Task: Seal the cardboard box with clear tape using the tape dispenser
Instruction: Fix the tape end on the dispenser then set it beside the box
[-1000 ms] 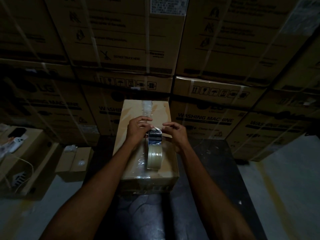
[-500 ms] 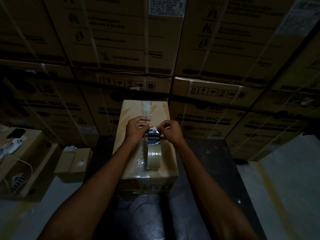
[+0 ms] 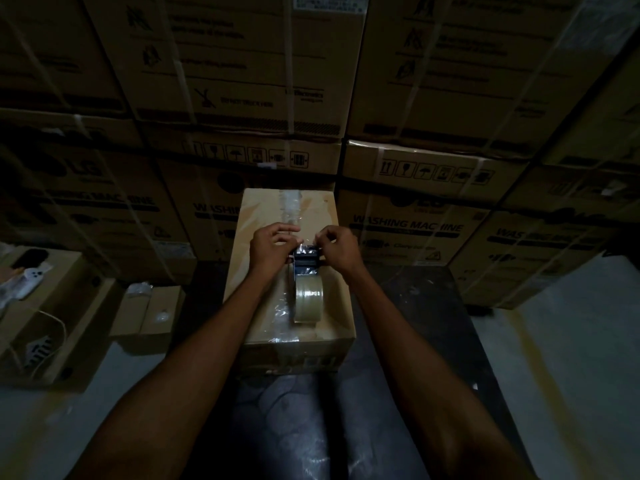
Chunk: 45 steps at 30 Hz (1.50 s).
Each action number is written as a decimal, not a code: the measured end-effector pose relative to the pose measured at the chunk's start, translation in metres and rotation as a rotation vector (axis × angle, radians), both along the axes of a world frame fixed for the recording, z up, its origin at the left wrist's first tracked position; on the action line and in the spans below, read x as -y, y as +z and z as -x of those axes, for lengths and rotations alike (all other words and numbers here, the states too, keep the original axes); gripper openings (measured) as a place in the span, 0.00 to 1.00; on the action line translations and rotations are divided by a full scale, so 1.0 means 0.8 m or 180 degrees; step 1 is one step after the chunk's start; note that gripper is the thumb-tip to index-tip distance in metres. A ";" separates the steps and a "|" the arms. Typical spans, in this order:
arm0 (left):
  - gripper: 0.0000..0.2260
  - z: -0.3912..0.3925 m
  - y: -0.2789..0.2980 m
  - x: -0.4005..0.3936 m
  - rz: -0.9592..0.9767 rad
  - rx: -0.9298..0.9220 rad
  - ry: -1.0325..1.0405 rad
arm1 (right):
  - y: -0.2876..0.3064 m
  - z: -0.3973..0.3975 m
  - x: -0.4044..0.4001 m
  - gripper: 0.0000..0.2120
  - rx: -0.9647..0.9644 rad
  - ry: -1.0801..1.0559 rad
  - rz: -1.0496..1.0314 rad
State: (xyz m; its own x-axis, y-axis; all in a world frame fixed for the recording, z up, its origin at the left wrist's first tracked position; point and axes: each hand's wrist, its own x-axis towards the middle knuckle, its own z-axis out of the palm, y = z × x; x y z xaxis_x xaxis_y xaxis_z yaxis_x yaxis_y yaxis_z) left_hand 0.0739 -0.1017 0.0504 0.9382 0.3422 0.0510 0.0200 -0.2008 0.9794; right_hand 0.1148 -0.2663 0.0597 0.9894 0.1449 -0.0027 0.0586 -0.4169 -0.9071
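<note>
A: State the position of the box.

B: The box (image 3: 289, 271) sits on a dark platform (image 3: 415, 306), centred ahead of the person, its flaps closed. A strip of clear tape (image 3: 290, 206) runs along the top seam from the far edge toward the hands; more tape film shows wrinkled near the front edge.

A: Position of the dispenser?

B: The dispenser (image 3: 306, 268) rests on top of the box, just right of the seam. Its roll (image 3: 308, 301) stands on edge, toward the person. The dark head end points away, between the two hands.

A: Left hand condition?

B: The left hand (image 3: 272, 247) is at the left side of the dispenser head. Fingers curled narrow, thumb and forefinger pinched at the tape end over the head. Whether they also touch the dispenser body cannot be told in this dim light.

A: Right hand condition?

B: The right hand (image 3: 337, 245) is at the right side of the head. Fingers curled narrow, tips pinched at the same tape end, close to the left fingertips.

A: Surroundings?

B: Stacked cartons (image 3: 242, 81) form a wall directly behind the box. Smaller open cartons (image 3: 149, 313) stand on the floor at left.
</note>
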 end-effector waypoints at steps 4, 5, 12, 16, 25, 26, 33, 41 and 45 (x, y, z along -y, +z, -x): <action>0.09 -0.002 -0.001 0.002 -0.0017 -0.0015 0.0000 | -0.001 -0.002 0.000 0.10 0.0168 0.0087 0.0201; 0.10 -0.002 -0.002 0.002 0.0024 -0.0033 -0.0005 | -0.001 -0.003 -0.001 0.08 0.0219 0.0126 0.0246; 0.11 -0.005 -0.002 0.004 0.0168 -0.0118 -0.0026 | -0.006 -0.009 -0.002 0.12 0.0138 0.0051 0.0227; 0.10 -0.005 -0.003 0.004 0.0184 -0.0146 -0.0048 | -0.001 -0.007 -0.003 0.08 0.0441 0.0132 0.0365; 0.10 -0.006 -0.006 -0.002 0.0153 -0.0148 -0.0040 | 0.000 -0.005 -0.006 0.10 0.0359 0.0060 0.0391; 0.10 -0.006 -0.005 -0.002 0.0154 -0.0158 -0.0055 | 0.001 -0.005 -0.005 0.09 0.0385 0.0044 0.0410; 0.09 -0.005 0.000 -0.002 0.0156 -0.0205 -0.0059 | 0.004 0.002 -0.007 0.10 0.0366 -0.0038 0.0338; 0.10 -0.003 0.004 -0.001 0.0203 -0.0151 -0.0155 | 0.008 0.011 -0.008 0.10 0.0422 -0.0180 0.0414; 0.10 -0.004 0.001 -0.004 0.0186 -0.0127 -0.0179 | -0.001 0.017 -0.009 0.08 0.0403 -0.0254 0.0307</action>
